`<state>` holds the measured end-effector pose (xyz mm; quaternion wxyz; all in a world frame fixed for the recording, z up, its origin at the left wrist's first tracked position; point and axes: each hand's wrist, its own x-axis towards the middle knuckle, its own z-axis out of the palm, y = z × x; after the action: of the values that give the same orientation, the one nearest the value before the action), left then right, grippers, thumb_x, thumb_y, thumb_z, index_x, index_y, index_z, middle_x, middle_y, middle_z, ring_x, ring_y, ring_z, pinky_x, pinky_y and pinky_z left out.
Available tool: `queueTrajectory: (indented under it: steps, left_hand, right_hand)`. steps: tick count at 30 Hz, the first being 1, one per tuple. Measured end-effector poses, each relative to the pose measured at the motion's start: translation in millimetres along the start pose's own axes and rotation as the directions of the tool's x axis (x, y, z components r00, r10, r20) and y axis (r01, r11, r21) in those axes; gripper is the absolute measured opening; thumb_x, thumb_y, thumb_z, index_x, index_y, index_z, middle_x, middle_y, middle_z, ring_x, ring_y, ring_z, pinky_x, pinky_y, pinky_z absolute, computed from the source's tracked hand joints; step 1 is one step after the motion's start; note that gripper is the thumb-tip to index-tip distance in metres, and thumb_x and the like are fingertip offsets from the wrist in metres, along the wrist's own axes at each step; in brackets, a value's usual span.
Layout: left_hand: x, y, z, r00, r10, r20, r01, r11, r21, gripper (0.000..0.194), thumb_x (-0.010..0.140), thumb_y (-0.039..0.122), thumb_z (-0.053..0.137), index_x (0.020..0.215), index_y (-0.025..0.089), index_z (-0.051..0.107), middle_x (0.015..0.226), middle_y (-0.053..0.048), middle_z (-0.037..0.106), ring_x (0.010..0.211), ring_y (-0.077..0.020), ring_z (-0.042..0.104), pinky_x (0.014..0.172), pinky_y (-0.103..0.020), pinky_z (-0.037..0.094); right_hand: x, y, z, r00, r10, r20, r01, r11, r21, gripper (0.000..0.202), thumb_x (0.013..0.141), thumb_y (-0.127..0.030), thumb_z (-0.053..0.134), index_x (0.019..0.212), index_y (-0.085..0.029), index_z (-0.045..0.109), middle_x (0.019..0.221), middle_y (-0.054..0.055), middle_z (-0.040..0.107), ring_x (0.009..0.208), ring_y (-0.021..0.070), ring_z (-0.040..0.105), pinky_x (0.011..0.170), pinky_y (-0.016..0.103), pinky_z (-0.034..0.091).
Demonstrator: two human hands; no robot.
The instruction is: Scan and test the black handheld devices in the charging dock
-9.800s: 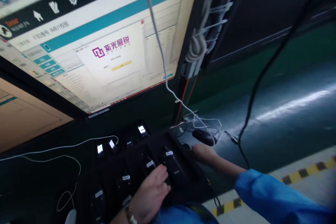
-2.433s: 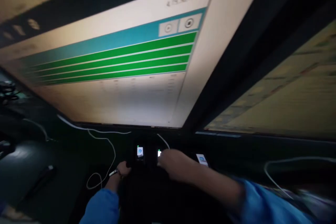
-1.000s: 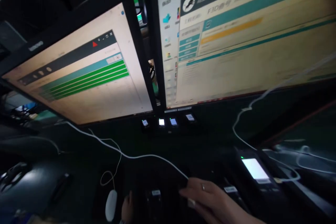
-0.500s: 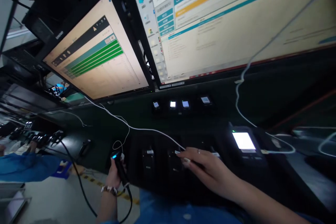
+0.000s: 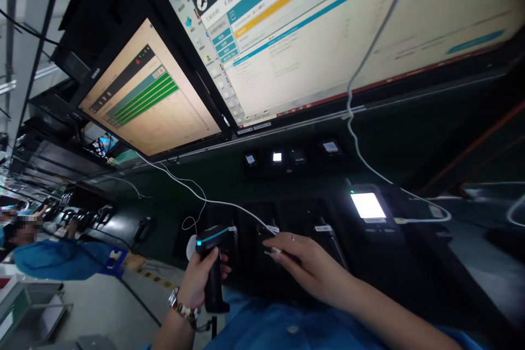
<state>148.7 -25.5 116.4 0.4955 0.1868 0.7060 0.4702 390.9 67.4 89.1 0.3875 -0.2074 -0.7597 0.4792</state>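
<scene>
Table [image 5: 223, 176]: dk green top
Rear row: 4 small units [image 5: 277, 157], 3 scrns lit
Front: blk tray [image 5: 388, 284] w/ labeled handhelds [image 5: 324, 228]; RH unit [image 5: 368, 206] lit
Mouse [image 5: 191, 247]: wht, LH side, part hidden
Wht cable [image 5: 223, 204]: across top

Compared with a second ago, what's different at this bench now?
The left hand has taken hold of a barcode scanner and swung it rightward, toward the handheld devices. In the back row, the third small device from the left has gone dark. The right hand still pinches the end of the white cable, and the large device at right is still lit.
</scene>
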Motion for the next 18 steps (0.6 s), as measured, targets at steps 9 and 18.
queueTrajectory:
  steps: [9,18]
  left_hand:
    - [-1,5,-8.4,0.998,-0.023,-0.054,0.024,1.0,0.019,0.039,0.071,0.039,0.077,0.091,0.014,0.055,0.073,-0.004,0.073,0.06,-0.0147,0.069,0.055,-0.024,0.054]
    - [16,-4,-41.2,0.991,0.051,-0.12,-0.036,0.992,0.125,0.04,0.071,0.043,0.075,0.095,0.015,0.059,0.087,-0.007,0.073,0.071,-0.015,0.07,0.061,-0.024,0.054]
  right_hand:
    - [6,-6,-2,0.999,0.041,0.029,-0.041,0.999,0.002,0.032,0.097,-0.037,0.041,0.11,-0.02,0.066,0.087,0.007,0.07,0.08,0.0163,0.066,0.076,0.032,0.056]
    - [8,1,3,0.999,0.037,0.013,-0.037,0.999,-0.023,0.031,0.097,-0.035,0.041,0.11,-0.021,0.066,0.089,0.006,0.071,0.081,0.0161,0.067,0.075,0.031,0.057]
